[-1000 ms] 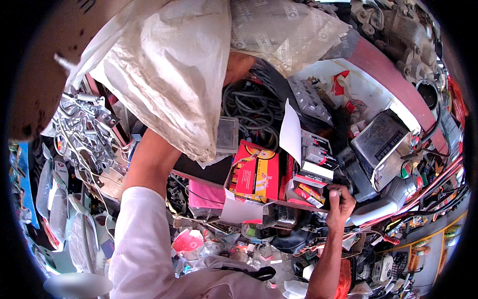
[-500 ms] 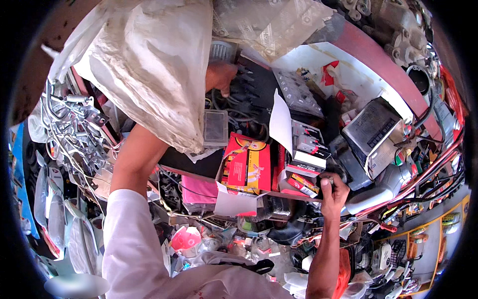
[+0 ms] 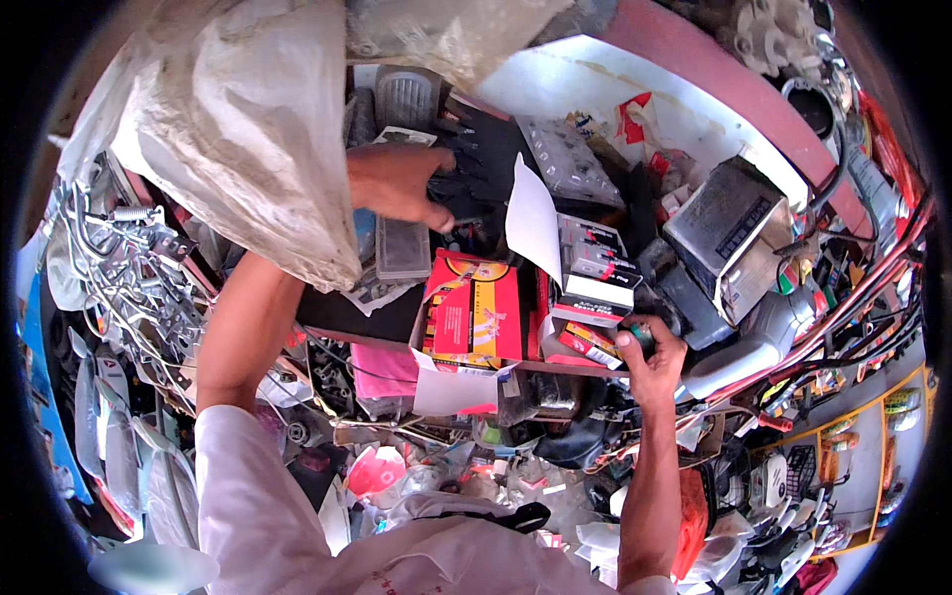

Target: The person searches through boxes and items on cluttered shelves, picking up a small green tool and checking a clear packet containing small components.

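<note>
Biggest thing in view is the grey-white woven sack (image 3: pixel 233 139) hanging over the upper left, draped right above the left forearm. Under it runs a crammed shelf (image 3: pixel 347 317): a red and yellow carton (image 3: pixel 476 312) near the middle, a stack of small black and white boxes (image 3: pixel 595 268) just right of it with a white sheet of paper (image 3: pixel 531 218) standing up in front, and a grey metal box (image 3: pixel 729 233) off to the right. Bunch of metal hooks and springs (image 3: pixel 119 258) hangs on the far left.

Left hand (image 3: pixel 397 183) is reached in past the sack, fingers curled loosely down onto a pile of black parts (image 3: pixel 476 174) at the back of the shelf. It's touching them, but I can't tell if it really has hold of one, the sack and the clutter hide the grip.

Right hand (image 3: pixel 654 362) is down at the shelf's front edge, fingers wrapped closed round a small dark round object (image 3: pixel 640 335), right beside the bottom of the box stack.

What I'd worry about: that box stack looks tilted and the right hand is pressed up against it, so a nudge could tip it off the edge. The sack could also slide down onto the left arm, and dragging a part out of that tangle could pull its neighbours along.
</note>
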A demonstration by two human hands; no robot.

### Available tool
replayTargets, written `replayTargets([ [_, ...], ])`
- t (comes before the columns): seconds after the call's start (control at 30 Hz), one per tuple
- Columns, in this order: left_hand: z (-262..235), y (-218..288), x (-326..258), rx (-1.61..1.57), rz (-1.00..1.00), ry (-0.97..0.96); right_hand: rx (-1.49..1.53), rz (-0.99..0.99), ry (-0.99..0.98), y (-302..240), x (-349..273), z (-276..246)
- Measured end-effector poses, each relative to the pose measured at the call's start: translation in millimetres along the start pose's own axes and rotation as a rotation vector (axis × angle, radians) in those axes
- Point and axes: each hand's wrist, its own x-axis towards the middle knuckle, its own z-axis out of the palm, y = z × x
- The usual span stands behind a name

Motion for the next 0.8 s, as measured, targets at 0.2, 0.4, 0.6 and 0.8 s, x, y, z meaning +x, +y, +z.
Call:
replayTargets([
  [0.2, 25, 14, -30, 0.086, -0.011, -0.229, -0.041, -0.002, 0.014, 4, -2, -3],
  [0.4, 19, -46, -43, -0.021, 0.172, 0.416, -0.023, -0.044, 0.0, -3, 3, 5],
  [0.6, 25, -39, -31, 0.177, -0.077, 0.166, 0.031, -0.036, 0.014, 5, 3, 2],
  [0.8, 22, -1, -63, 0.235, 0.01, 0.382, 0.002, -0.042, 0.008, 6, 2, 2],
])
